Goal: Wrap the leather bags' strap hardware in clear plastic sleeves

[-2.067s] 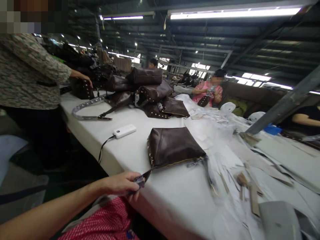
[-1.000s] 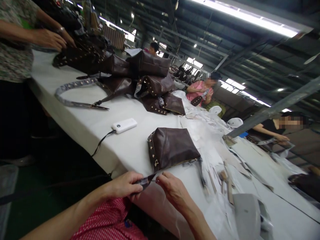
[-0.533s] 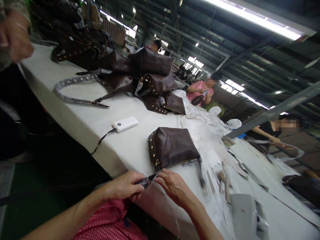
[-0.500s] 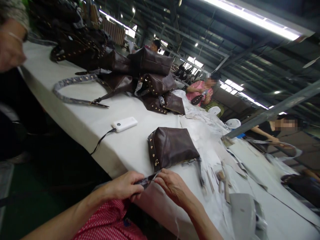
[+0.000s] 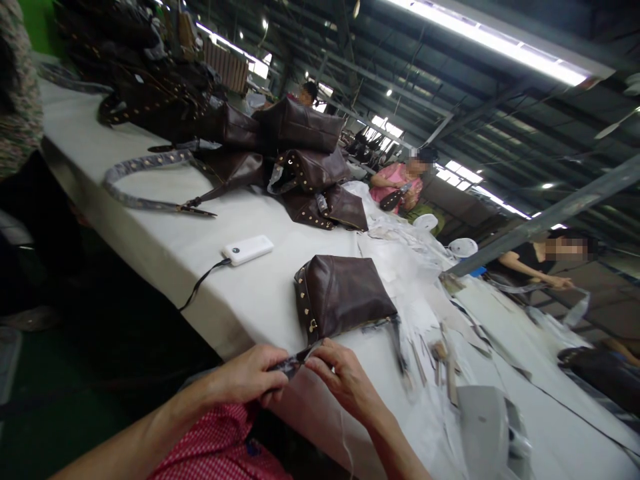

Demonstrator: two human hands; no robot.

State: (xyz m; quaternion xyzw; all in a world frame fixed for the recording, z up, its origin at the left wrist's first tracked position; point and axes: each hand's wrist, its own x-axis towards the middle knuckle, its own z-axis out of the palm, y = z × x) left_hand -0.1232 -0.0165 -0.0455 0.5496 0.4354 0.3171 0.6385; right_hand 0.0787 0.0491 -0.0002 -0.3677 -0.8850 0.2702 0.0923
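Note:
My left hand [image 5: 256, 375] is closed around a dark strap [image 5: 291, 365] that has clear plastic film on it, near the table's front edge. At the strap's other end, my right hand [image 5: 343, 375] pinches with thumb and forefinger. A thin pale strip [image 5: 345, 433] hangs below the right hand. Just beyond both hands, a dark brown leather bag [image 5: 350, 293] lies on the white table [image 5: 200, 233], gold studs along its left side. The strap seems to run up to this bag, though the join is hard to make out.
Several brown studded bags [image 5: 310, 127] are piled at the back left, and a wrapped strap [image 5: 117, 177] curves from them. A white power bank [image 5: 247, 250] with a black cable lies left. Plastic film, hand tools [image 5: 440, 353] and a grey plastic object [image 5: 483, 427] lie right. Co-workers stand around.
My right fingers have shifted slightly at the strap, and the pale strip below shows more. At the far left, a person's bare hand has gone out of view.

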